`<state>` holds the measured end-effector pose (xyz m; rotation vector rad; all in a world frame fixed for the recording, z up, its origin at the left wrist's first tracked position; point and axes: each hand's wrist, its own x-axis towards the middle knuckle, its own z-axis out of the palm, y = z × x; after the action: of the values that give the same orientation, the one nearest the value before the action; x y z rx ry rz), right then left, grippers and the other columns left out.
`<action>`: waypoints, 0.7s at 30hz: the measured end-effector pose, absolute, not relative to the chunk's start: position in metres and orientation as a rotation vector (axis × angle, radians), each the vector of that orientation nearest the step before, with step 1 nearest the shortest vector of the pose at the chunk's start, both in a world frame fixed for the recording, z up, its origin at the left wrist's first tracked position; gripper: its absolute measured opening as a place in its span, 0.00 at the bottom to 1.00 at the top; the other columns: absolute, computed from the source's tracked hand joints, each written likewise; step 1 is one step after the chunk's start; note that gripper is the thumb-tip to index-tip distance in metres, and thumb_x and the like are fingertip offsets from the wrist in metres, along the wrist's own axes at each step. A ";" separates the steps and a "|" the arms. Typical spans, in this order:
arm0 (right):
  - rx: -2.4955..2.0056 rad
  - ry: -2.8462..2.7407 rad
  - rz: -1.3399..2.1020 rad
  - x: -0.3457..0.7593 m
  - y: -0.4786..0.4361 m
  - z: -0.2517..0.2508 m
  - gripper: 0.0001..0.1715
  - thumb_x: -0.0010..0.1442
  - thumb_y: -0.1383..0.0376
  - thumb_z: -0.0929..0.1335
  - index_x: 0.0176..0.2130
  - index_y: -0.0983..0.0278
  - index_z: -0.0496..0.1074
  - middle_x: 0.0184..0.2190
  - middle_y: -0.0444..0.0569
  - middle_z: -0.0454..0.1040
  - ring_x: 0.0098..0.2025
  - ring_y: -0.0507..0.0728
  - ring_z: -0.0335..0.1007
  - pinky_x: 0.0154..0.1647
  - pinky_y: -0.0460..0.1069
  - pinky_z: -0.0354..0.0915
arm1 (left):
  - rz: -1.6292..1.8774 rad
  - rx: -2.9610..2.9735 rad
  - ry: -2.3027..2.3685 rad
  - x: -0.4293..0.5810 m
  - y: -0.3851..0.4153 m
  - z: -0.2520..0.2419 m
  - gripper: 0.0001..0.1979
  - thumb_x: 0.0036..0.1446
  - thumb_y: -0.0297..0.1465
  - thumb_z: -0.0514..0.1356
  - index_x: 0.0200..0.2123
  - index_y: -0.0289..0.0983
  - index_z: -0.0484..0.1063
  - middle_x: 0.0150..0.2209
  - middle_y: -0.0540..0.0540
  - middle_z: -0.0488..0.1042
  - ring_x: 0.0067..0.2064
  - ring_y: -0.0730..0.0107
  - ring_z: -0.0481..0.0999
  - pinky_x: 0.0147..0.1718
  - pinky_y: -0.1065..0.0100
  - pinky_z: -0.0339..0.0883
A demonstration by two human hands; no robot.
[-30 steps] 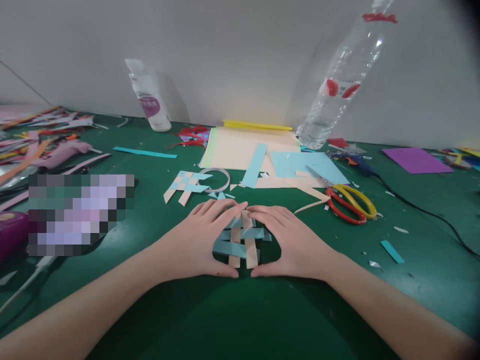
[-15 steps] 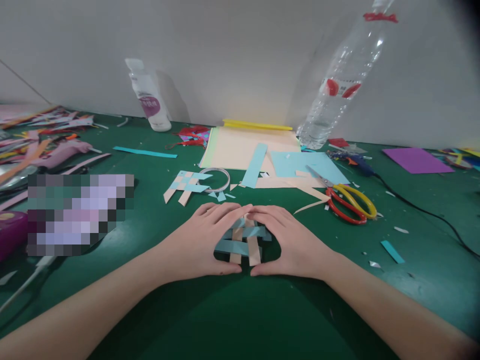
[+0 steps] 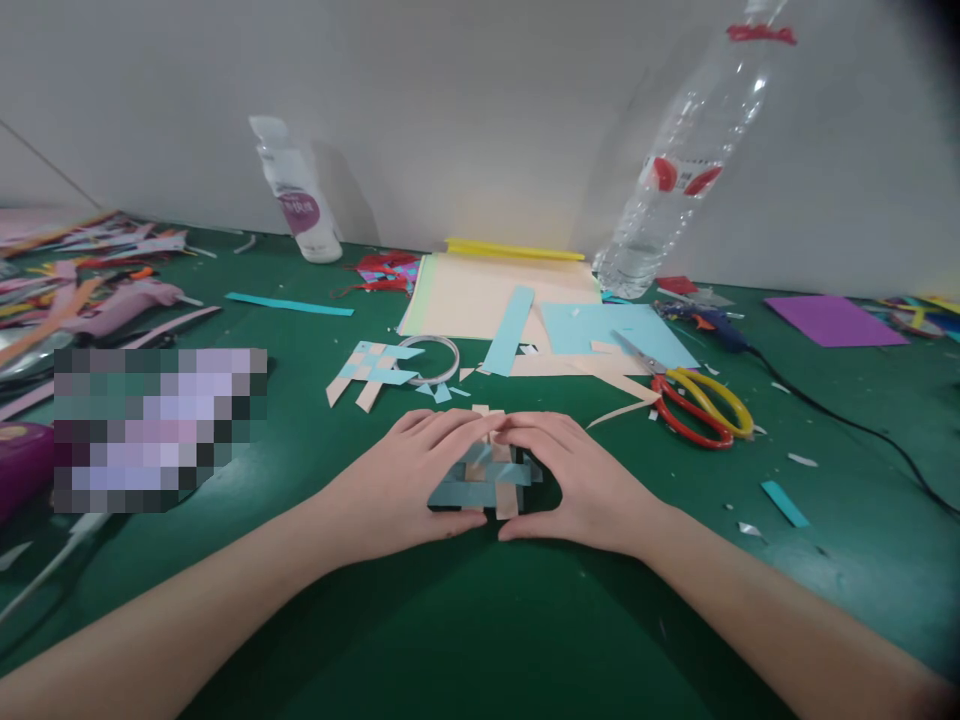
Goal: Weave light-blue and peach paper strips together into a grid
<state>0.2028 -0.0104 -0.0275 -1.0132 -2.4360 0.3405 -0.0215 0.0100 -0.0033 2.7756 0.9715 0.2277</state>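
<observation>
A small lattice of woven paper strips (image 3: 480, 493), pale blue crossed with peach, lies on the green table between my hands. My left hand (image 3: 409, 470) curves round its left side, with the thumb at the near edge and the fingers over the far part. Mirroring it, my right hand (image 3: 581, 475) curls round the right side, its thumb by the near end of a peach strip. The fingertips of both hands meet above the far edge and hide part of the weave. A second woven piece (image 3: 375, 362) in the same colours lies beyond my left hand.
A tape roll (image 3: 456, 350) touches the second weave. Scissors (image 3: 694, 405) lie right, near blue paper (image 3: 600, 330) and peach sheets (image 3: 465, 290). A clear bottle (image 3: 675, 190) and a white bottle (image 3: 300, 205) stand behind. A blurred device (image 3: 161, 430) with a cable lies left.
My thumbs have moved slightly away from me, pushing the near ends of the peach strips inward. A peach strip end now shows beyond my fingertips, and the weave looks tighter.
</observation>
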 end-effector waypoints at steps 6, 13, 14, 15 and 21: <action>-0.983 -2.422 0.355 0.204 -0.010 -0.026 0.37 0.49 0.48 0.70 0.52 0.63 0.61 0.55 0.55 0.65 0.58 0.63 0.58 0.57 0.60 0.57 | 0.230 2.771 0.973 -0.021 0.010 -0.003 0.32 0.56 0.42 0.57 0.61 0.42 0.50 0.57 0.43 0.62 0.56 0.55 0.62 0.52 0.57 0.57; -0.997 -2.399 0.387 0.205 -0.010 -0.028 0.35 0.49 0.49 0.70 0.51 0.61 0.61 0.54 0.55 0.66 0.57 0.62 0.59 0.55 0.60 0.60 | 0.275 2.749 0.968 -0.022 0.010 -0.005 0.29 0.55 0.40 0.57 0.59 0.44 0.55 0.56 0.43 0.64 0.55 0.54 0.64 0.53 0.55 0.57; -0.998 -2.400 0.388 0.204 -0.010 -0.029 0.35 0.49 0.49 0.70 0.51 0.61 0.61 0.54 0.55 0.66 0.57 0.62 0.59 0.55 0.60 0.60 | 0.278 2.751 0.962 -0.021 0.010 -0.005 0.29 0.55 0.40 0.57 0.59 0.44 0.55 0.55 0.43 0.64 0.55 0.54 0.64 0.53 0.55 0.58; -0.999 -2.401 0.387 0.204 -0.010 -0.029 0.35 0.49 0.49 0.70 0.51 0.61 0.61 0.54 0.55 0.66 0.57 0.62 0.59 0.55 0.60 0.60 | 0.277 2.755 0.958 -0.021 0.011 -0.005 0.29 0.55 0.40 0.58 0.58 0.43 0.55 0.55 0.43 0.64 0.55 0.54 0.64 0.52 0.55 0.58; -1.004 -2.391 0.397 0.203 -0.009 -0.028 0.32 0.49 0.48 0.70 0.48 0.62 0.63 0.52 0.55 0.67 0.55 0.62 0.61 0.54 0.60 0.60 | 0.255 2.755 0.969 -0.020 0.010 -0.005 0.27 0.55 0.40 0.58 0.56 0.42 0.58 0.54 0.42 0.65 0.54 0.55 0.65 0.51 0.56 0.60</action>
<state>0.2031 -0.0095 -0.0282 -1.0043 -2.3911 0.3971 -0.0197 0.0104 -0.0049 2.7552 0.9689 0.2546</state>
